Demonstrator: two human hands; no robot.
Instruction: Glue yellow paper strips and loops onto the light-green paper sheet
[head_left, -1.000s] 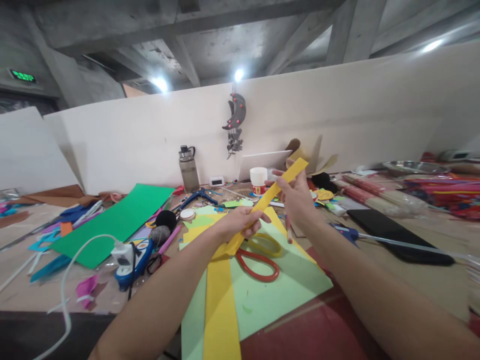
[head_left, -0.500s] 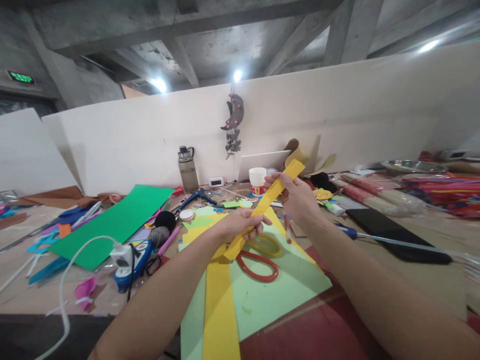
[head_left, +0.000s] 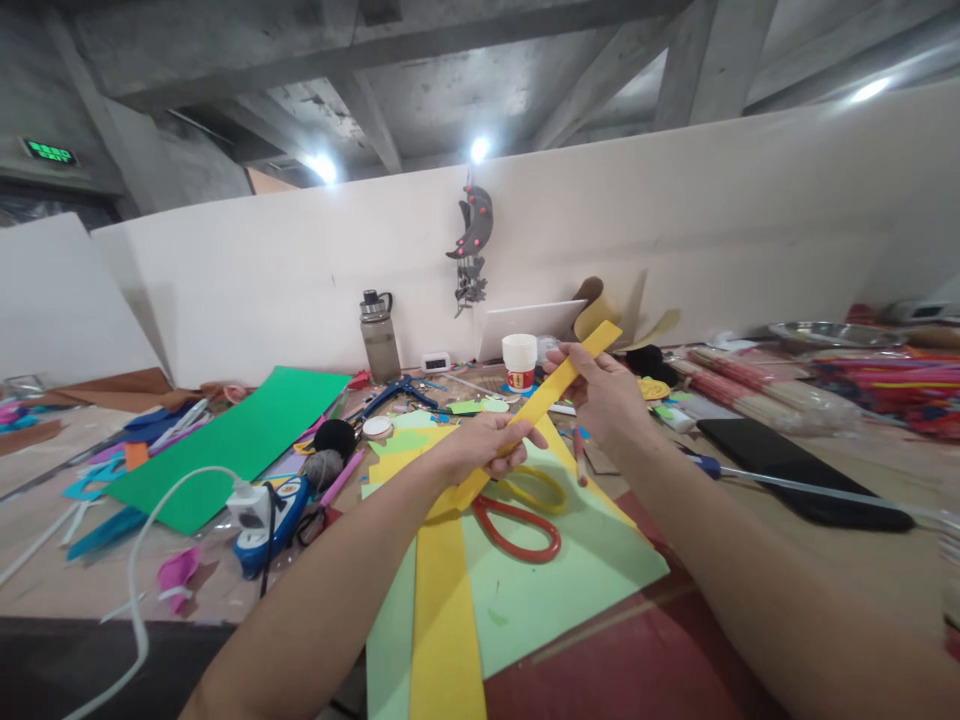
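A yellow paper strip (head_left: 546, 396) slants up to the right between my hands, above the work surface. My left hand (head_left: 491, 446) is closed on its lower part, and my right hand (head_left: 600, 388) pinches it near the upper end. Below my hands lie scissors with one red handle loop (head_left: 517, 548) and one yellow loop (head_left: 551, 490); their blades are hidden. The scissors rest on light green paper (head_left: 570, 590). A wider yellow strip (head_left: 446, 620) runs toward me on the left part of that paper.
Left are a green sheet (head_left: 240, 440), a blue power strip (head_left: 274, 530) with a white cable, and dark yarn balls (head_left: 334, 437). Behind stand a bottle (head_left: 380, 340) and paper cups (head_left: 519, 362). On the right lie a black phone-like slab (head_left: 795, 470) and a long-shafted blue-handled tool (head_left: 705, 465).
The strip between my hands looks narrower and flatter, its two layers now lying together. Both hands keep their hold; the whole view has shifted slightly.
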